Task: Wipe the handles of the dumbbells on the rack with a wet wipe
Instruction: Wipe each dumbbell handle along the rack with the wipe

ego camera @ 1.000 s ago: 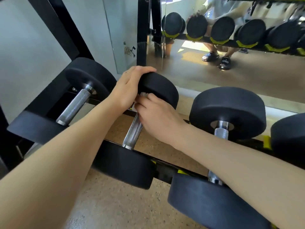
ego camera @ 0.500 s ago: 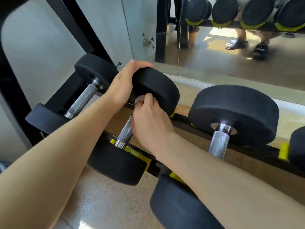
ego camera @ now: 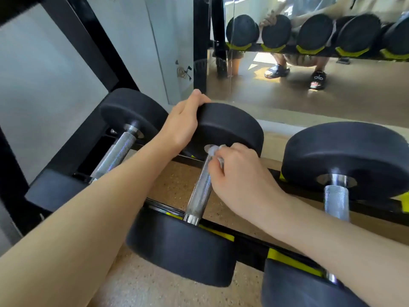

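Left hand [ego camera: 183,125] curls its fingers over the middle dumbbell's [ego camera: 228,127] far head, right hand [ego camera: 241,178] pinches a wipe [ego camera: 215,150] against the handle's [ego camera: 200,191] top

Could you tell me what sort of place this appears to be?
Most likely a gym: black round-headed dumbbells with knurled steel handles sit on a black rack with yellow-green cradles, before a large wall mirror.
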Tool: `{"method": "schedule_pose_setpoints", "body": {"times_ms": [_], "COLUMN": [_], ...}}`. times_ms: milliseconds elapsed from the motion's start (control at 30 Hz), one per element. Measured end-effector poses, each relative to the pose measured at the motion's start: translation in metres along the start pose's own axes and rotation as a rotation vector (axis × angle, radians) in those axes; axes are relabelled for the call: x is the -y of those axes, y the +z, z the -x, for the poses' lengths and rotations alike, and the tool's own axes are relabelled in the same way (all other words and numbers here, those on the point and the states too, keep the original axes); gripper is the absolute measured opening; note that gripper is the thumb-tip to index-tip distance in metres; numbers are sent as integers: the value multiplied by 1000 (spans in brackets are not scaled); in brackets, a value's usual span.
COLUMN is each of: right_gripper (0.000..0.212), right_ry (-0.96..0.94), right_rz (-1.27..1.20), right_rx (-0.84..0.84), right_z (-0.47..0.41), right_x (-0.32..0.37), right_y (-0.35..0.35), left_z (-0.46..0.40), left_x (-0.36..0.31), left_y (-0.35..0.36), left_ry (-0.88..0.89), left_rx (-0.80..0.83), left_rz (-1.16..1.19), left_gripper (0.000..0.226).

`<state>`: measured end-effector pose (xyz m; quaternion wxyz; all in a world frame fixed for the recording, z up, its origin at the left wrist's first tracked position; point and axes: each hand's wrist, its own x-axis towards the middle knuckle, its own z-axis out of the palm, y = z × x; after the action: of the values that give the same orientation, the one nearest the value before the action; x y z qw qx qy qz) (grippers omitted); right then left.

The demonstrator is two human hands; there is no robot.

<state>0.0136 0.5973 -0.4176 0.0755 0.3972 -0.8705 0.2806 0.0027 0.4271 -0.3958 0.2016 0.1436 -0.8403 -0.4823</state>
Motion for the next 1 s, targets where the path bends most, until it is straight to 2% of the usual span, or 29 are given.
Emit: {"method": "schedule_pose_setpoints", "body": {"times_ms": [167,267,367,433,500,633,733,833,933,1000], "right_gripper": [35,40,41,44,45,49,46,36,21,12], "right_ry": [224,431,688,854,907,892,871,875,805,558], "right_rz": [-39,-219,-572,-1016,-1383,-1652,-1632,-1464,-1068,-709], "right_rx": [22,48,60,49,62,151,160,69,-7,-56], "right_z": [-8,-12,-17,-16,-16,-16,-14,-12,-5,1], "right_x": [11,12,11,13,10,3,4,6,4,4], "right_y": [0,0,12,19,22,17,19,24,22,14], "left_z": [-6,-6,-5,-4,-3,-1,-1,-2,-3,-3], "left_x": [13,14,15,13,12,11,13,13,13,13], "left_y": [-1,3,1,1,1,2,2,3,5,5], "left_ry": [64,77,80,75,77,75,83,87,90,89], "left_rx": [0,-13,-5,-2,0,-2,-3,-18,-36,-45], "left_rz": [109,131,128,117,102,98,94,99,97,83], "left_gripper": [58,57,57,56,54,51,53,54,53,52]}}
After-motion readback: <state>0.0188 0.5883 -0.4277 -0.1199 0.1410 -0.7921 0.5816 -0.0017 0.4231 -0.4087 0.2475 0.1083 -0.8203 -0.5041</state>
